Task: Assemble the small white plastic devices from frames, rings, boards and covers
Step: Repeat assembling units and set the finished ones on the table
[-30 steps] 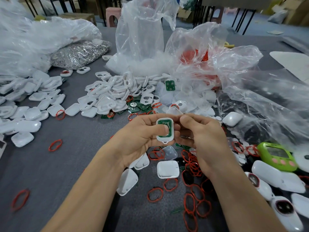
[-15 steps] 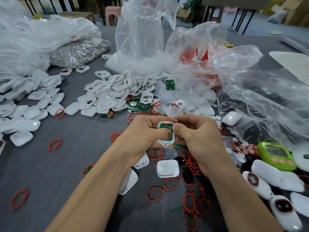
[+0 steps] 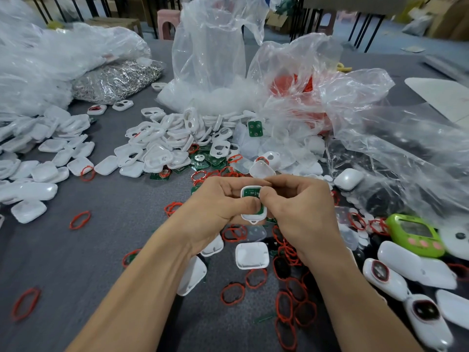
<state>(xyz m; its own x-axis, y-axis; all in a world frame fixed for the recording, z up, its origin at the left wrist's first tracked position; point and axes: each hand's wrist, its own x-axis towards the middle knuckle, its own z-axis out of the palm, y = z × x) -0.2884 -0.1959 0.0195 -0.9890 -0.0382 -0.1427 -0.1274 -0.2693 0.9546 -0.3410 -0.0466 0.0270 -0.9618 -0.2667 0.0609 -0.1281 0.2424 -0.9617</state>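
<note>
Above a grey table (image 3: 101,250) heaped with parts (image 3: 157,148) and bags (image 3: 210,47), both hands (image 3: 215,212) (image 3: 304,214) grip one frame (image 3: 253,218)

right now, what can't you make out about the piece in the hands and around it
Head view:
- Green board in the white frame: mostly covered by the left hand thumb and right hand fingers; seating unclear.
- Dark items under the clear bag: blurred by wrinkled plastic.
- White shell: cut off by the right edge.

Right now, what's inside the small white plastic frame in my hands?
A green circuit board sits inside the white frame. Both thumbs cover most of it, so any ring underneath is hidden.
</note>
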